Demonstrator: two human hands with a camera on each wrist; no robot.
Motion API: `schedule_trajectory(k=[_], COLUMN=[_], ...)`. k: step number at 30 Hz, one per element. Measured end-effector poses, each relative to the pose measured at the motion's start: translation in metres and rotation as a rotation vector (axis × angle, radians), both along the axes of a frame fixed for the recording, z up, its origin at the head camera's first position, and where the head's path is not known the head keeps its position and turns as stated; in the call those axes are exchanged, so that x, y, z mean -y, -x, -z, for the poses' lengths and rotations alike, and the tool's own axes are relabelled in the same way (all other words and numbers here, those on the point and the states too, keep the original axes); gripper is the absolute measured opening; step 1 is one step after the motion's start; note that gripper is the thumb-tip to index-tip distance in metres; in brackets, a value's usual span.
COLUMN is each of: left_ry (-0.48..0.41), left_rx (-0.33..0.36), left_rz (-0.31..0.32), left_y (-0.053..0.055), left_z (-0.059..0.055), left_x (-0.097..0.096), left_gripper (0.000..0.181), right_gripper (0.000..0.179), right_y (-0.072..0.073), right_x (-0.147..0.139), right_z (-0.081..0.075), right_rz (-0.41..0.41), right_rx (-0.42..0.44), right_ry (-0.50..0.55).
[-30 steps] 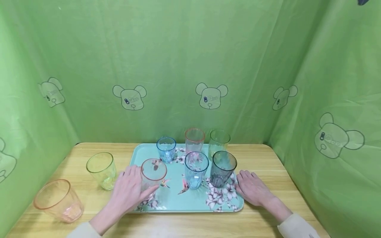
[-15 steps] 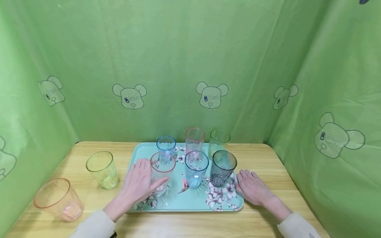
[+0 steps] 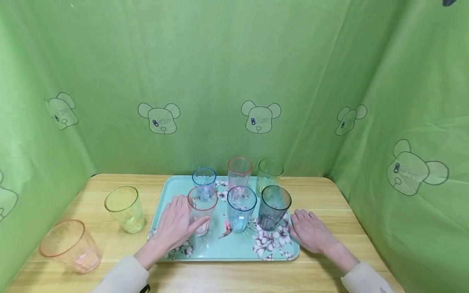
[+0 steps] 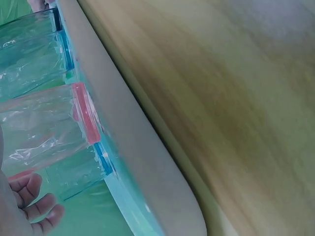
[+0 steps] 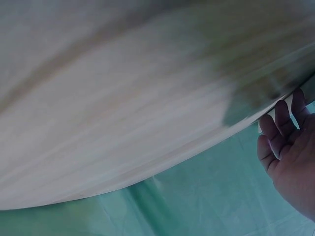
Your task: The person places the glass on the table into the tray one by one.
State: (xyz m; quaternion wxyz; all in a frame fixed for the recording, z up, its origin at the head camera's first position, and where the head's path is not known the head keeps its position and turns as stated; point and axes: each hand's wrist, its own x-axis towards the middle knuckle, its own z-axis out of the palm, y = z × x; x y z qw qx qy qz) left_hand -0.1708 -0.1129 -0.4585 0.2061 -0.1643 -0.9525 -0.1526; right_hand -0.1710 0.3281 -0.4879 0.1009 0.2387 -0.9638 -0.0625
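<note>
In the head view my left hand holds a clear glass with a pink rim on the floral turquoise tray. The thumb lies across its near side; the fingers are on its left. The left wrist view shows bent fingers beside that glass, its pink base down at the tray. My right hand rests by the tray's right edge, fingers loosely bent, nearest to a grey glass. In the right wrist view its fingers lie at the tabletop; whether they touch the tray is unclear.
Also on the tray stand a light-blue glass, a small blue glass, a pink-rimmed glass and a green glass. A yellow-green glass and an orange glass stand left on the wooden table.
My left hand has moved right and slightly away with the pink-rimmed glass, bringing it closer to the light-blue one. The right hand has stayed in place.
</note>
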Motion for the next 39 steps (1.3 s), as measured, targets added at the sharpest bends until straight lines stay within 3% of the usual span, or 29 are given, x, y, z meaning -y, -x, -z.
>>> schedule_trajectory(k=[26, 39], left_ry=[-0.021, -0.015], left_rx=[0.034, 0.018], left_rz=[-0.011, -0.009], left_y=[0.0018, 0.0010], left_z=[0.0053, 0.0084], left_x=[-0.0065, -0.0039], left_gripper=[0.082, 0.084], right_gripper=[0.022, 0.022], right_y=[-0.0021, -0.0020], right_x=[0.0001, 0.0017], right_z=[-0.0006, -0.0005], right_rz=[0.014, 0.010], right_rx=[-0.003, -0.004], right_ry=[0.004, 0.002])
